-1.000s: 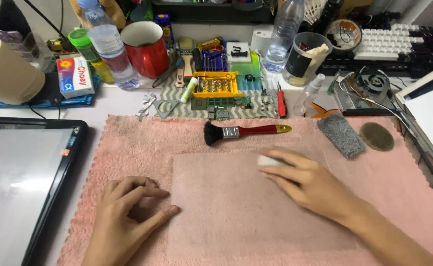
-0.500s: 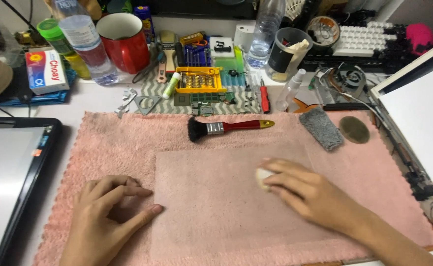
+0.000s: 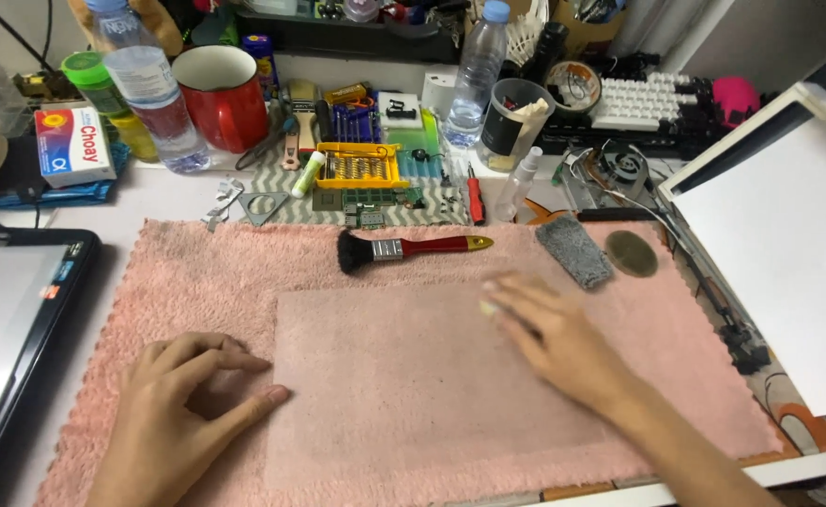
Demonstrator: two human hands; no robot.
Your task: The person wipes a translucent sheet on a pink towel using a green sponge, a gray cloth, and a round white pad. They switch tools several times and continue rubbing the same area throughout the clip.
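Note:
A pale frosted sheet [image 3: 404, 385] lies flat on a pink towel [image 3: 197, 272]. My right hand [image 3: 563, 343] reaches over the sheet's upper right part, its fingertips pressed on a small white pad [image 3: 488, 307], which is blurred. My left hand [image 3: 183, 413] rests flat with fingers apart on the sheet's left edge and holds nothing. A black-bristled brush with a red handle [image 3: 404, 249] lies on the towel just beyond the sheet.
A grey pad [image 3: 573, 251] and a dark round disc [image 3: 632, 253] lie on the towel's far right. Behind are a yellow bit set [image 3: 357, 167], a red mug [image 3: 221, 99], bottles and tools. A dark screen [image 3: 9, 310] lies left, a white board [image 3: 788, 244] right.
My right hand slid the white pad toward me over the sheet, then back away. My left hand stayed at the sheet's left edge. The view shifted slightly.

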